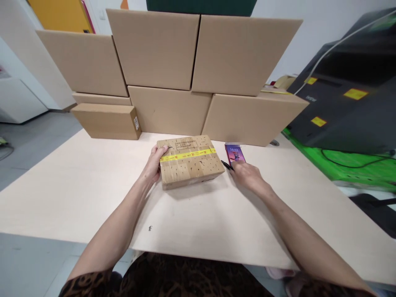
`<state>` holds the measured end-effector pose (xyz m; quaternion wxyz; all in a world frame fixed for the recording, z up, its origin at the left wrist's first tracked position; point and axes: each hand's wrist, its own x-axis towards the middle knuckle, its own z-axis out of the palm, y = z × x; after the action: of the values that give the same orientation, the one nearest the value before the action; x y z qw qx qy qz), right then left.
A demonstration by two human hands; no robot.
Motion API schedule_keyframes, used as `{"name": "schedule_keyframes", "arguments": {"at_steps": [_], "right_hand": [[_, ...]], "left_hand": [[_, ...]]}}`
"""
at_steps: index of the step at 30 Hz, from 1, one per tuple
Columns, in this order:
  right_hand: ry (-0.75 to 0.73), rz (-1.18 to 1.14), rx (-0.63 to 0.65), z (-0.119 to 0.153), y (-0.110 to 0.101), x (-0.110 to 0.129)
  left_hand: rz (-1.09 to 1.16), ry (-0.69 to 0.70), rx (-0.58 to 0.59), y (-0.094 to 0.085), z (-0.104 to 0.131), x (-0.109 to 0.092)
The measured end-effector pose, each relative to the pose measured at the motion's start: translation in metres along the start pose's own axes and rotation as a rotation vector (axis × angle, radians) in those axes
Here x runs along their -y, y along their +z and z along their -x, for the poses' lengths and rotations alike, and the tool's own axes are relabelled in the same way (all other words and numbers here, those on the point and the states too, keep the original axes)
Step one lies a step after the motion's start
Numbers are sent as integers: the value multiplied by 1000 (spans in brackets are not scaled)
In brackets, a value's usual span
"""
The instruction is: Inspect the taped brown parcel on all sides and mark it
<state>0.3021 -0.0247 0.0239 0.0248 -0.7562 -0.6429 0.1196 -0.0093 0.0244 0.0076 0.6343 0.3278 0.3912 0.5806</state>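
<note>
A small brown parcel (192, 167) with a yellow tape strip and many dark marks lies at the middle of the white table, slightly turned. Around its left side, my left hand (154, 164) is closed, thumb on the top face. To the parcel's right, my right hand (246, 174) has its fingers pressed together on a black pen (227, 165), which points toward the parcel. Just beyond that hand lies a phone (235, 153) with its screen lit; the hand covers its near end.
Large cardboard boxes (157, 51) are stacked along the table's (93, 198) far edge. A smaller flat box (107, 123) stands at the back left. On the right are a black machine (340, 107) and a green surface (337, 165) with a cable.
</note>
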Motion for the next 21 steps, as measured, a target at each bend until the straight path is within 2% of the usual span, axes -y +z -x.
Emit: {"name": "schedule_keyframes", "arguments": {"at_steps": [3, 5, 8, 11, 14, 17, 19, 21], "right_hand": [[-97, -219, -71, 1, -1, 6], [-160, -418, -69, 2, 1, 14], [-217, -869, 39, 3, 2, 28], [-268, -1222, 140, 4, 1, 36], [-354, -1235, 173, 7, 1, 39], [-404, -1258, 159, 9, 4, 36], [-456, -1264, 90, 10, 5, 33], [-510, -1174, -49, 10, 7, 29]], "left_hand": [[33, 4, -3, 3, 3, -2], [64, 6, 11, 6, 7, -4], [96, 24, 82, 12, 13, -10], [105, 137, 81, 12, 18, -15], [62, 273, 63, 7, 22, -16], [-22, 355, 123, 3, 27, -13], [-59, 397, 155, 4, 28, -10], [-55, 404, 162, 7, 28, -9]]}}
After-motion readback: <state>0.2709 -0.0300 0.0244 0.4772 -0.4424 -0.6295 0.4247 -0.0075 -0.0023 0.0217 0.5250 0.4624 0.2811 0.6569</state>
